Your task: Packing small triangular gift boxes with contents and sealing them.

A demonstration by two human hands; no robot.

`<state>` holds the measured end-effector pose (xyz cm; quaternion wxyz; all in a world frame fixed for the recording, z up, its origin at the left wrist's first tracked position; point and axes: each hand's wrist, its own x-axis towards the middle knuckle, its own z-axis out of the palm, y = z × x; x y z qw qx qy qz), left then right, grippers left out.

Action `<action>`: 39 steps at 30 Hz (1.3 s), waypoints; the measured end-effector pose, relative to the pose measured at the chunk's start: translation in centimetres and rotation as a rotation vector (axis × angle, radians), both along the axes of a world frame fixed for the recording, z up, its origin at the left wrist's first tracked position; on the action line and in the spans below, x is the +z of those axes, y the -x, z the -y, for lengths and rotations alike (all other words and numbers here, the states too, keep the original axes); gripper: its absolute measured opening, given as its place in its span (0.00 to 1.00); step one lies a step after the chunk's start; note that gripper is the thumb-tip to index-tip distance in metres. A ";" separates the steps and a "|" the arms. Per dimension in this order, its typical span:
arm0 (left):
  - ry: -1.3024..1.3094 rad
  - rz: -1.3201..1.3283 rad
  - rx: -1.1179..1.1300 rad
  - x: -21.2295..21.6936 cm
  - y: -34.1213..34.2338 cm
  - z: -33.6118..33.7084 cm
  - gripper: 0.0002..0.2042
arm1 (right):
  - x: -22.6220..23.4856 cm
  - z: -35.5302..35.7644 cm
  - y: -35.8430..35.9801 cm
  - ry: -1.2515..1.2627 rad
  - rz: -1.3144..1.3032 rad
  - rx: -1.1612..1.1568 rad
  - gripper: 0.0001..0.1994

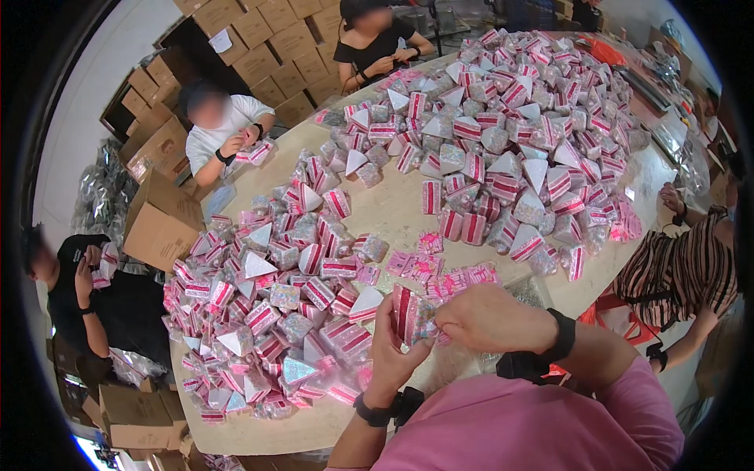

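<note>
Left to right over the worktop (397, 216): left heap (267, 294) of wrapped pieces, then your left grip (388, 359) closed around a red-striped wedge (407, 314), pink cards (416, 267) lying just beyond. Your right grip (496, 318) is at the wedge's right end, fingertips hidden, can't tell what they pinch; right heap (503, 157) sits farther out. Looks like mid-packaging on this piece, so next move probably calls for a steady left hold and fine right-finger work.
</note>
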<state>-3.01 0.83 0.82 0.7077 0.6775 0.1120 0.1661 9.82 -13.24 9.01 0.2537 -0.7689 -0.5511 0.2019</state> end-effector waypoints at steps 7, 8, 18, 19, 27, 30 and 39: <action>0.117 -0.016 0.027 0.5 -0.6 0.3 0.36 | 0.7 -0.4 -1.0 -0.022 -0.157 0.029 0.09; 0.133 -0.019 0.020 0.6 -0.7 0.2 0.36 | 0.7 -0.5 -1.1 -0.018 -0.166 0.027 0.09; 0.043 -0.041 -0.006 0.0 -0.5 -0.2 0.39 | -0.1 -0.6 -1.2 -0.029 -0.134 0.006 0.10; 0.024 -0.047 -0.002 0.0 -0.5 -0.2 0.39 | -0.2 -0.6 -1.2 -0.030 -0.133 0.005 0.10; -0.056 -0.062 -0.011 -1.3 -0.5 -0.7 0.38 | -1.1 -0.5 -2.0 -0.067 -0.294 0.011 0.09; 0.003 -0.074 -0.011 -0.9 -0.6 -0.5 0.38 | -1.1 -0.6 -1.8 -0.069 -0.226 0.014 0.09; 0.083 -0.111 -0.032 -0.6 -1.1 -0.5 0.38 | -1.1 -0.7 -2.1 -0.050 -0.229 0.022 0.08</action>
